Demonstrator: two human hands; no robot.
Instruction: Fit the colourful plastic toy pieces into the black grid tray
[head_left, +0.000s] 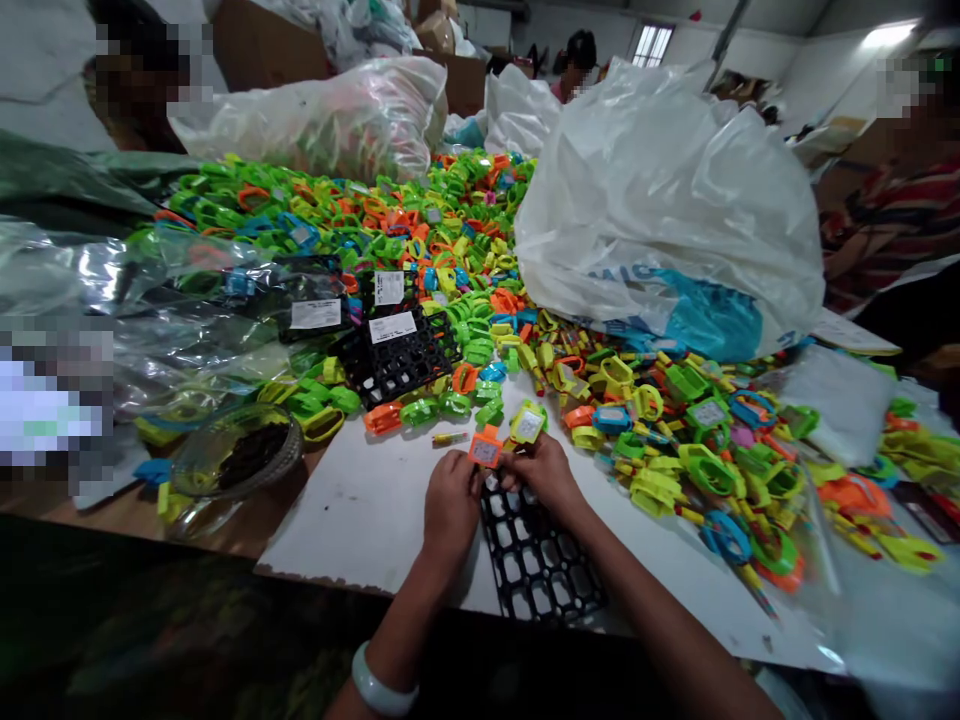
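Note:
My left hand (pixel 452 500) is closed on an orange toy watch (pixel 486 453), its square label facing up. Beside it, my right hand (pixel 547 478) has its fingers pinched at a yellow toy watch (pixel 528 424); the fingers partly hide its strap. Under both hands lies a black plastic grid tray (pixel 536 560), its far end covered by them. A small yellow and red tube (pixel 450 439) rests on the white board (pixel 352 520) just beyond my left hand. A row of green toy watches (pixel 455 404) sits behind it.
A large heap of coloured toy watches (pixel 345 205) covers the table's back. More watches and tubes (pixel 660 440) are piled right, below a big white bag (pixel 667 200). Labelled black trays (pixel 405 360) and a glass bowl (pixel 232 450) stand left. Other people (pixel 900 210) are nearby.

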